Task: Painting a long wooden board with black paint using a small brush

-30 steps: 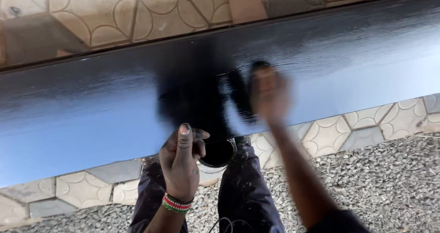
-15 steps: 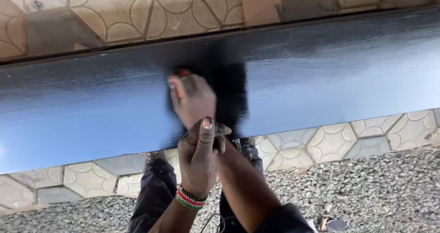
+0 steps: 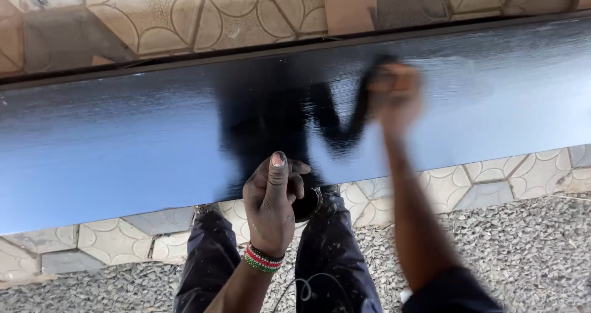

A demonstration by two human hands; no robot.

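Long glossy black panel (image 3: 123, 140) spans the frame left to right, over patterned paving tiles (image 3: 154, 17); grey gravel (image 3: 529, 251) at lower right. Right hand (image 3: 394, 91), motion-blurred at upper right of centre, is closed on a dark cloth or pad (image 3: 368, 82) pressed to the panel; which of the two cannot be told. Left hand (image 3: 271, 196), lower centre, curls around a small round dark container (image 3: 308, 203) at the panel's near edge. Judgement: long overlapping strokes with even pressure would suit; hold the container level.
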